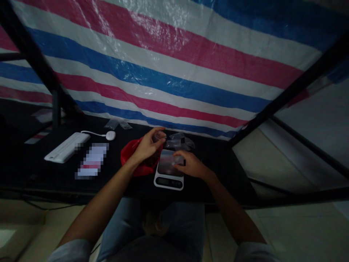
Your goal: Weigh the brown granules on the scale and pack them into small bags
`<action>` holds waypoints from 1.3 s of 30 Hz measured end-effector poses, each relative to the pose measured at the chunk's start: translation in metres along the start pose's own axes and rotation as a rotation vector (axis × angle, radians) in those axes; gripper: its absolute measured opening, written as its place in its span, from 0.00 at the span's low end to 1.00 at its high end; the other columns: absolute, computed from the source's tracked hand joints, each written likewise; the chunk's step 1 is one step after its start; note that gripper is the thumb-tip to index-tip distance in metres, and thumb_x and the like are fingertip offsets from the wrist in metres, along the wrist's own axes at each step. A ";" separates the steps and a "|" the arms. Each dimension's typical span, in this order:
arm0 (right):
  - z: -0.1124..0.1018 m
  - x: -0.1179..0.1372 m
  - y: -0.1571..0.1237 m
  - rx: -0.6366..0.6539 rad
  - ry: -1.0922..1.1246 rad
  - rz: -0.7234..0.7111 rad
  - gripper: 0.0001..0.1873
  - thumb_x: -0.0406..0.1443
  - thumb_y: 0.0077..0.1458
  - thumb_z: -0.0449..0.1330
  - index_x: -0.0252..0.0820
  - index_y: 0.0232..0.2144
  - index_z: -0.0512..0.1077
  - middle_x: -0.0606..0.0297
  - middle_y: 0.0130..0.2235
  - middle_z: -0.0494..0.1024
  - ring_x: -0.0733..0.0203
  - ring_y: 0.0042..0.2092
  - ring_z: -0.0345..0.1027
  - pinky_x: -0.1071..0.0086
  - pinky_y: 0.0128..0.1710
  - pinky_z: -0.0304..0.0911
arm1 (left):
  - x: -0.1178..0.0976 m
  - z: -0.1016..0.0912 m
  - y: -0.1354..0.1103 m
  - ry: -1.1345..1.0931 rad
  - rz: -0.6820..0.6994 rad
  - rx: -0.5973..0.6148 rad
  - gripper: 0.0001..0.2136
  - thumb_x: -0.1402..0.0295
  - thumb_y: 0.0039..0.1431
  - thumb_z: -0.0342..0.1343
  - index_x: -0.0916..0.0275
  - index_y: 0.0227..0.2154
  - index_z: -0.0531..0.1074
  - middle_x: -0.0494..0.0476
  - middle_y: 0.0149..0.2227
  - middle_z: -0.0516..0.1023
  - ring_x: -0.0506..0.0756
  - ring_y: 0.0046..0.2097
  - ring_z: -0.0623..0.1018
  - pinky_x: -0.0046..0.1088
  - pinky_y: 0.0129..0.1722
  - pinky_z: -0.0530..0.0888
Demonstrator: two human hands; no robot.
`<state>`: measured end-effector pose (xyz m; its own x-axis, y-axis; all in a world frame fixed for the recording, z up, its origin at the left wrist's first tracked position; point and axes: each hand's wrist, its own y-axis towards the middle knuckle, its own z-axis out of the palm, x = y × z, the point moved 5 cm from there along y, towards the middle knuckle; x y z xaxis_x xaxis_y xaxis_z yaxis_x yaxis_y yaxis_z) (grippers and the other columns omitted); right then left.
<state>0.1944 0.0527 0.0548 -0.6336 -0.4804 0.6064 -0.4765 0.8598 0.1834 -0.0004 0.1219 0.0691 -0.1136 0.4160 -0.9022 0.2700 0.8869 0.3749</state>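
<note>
My left hand (148,145) is closed around a small clear plastic container (159,136), held above the edge of a red plastic bag (128,153). The bag sits open beneath that wrist, with dark contents I cannot make out. Over the metal plate of a white digital kitchen scale (168,182), my right hand (192,164) curls its thumb and fingers about a small clear plastic piece (178,159). Dim light blurs its shape. Crumpled clear plastic bags (181,141) lie just behind the scale.
On the black table's left are a white power strip (67,147), a white round puck on a cable (110,135) and a blurred-out phone-like rectangle (92,160). Small clear bags (112,123) lie farther back. A striped plastic sheet (163,72) hangs behind, between dark frame bars.
</note>
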 end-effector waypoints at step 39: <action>0.058 0.027 0.116 0.325 -0.381 -0.056 0.09 0.26 0.60 0.61 0.37 0.39 0.81 0.51 0.43 0.84 0.52 0.48 0.78 0.66 0.48 0.66 | 0.029 -0.038 -0.016 0.815 -0.083 0.522 0.12 0.69 0.62 0.52 0.62 0.45 0.77 0.62 0.46 0.81 0.61 0.48 0.80 0.33 0.49 0.74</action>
<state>0.0865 0.1291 0.0477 -0.7501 -0.6055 0.2659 -0.6431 0.7616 -0.0798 -0.0444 0.1279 0.0452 -0.7259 0.5424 -0.4229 0.5995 0.8004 -0.0025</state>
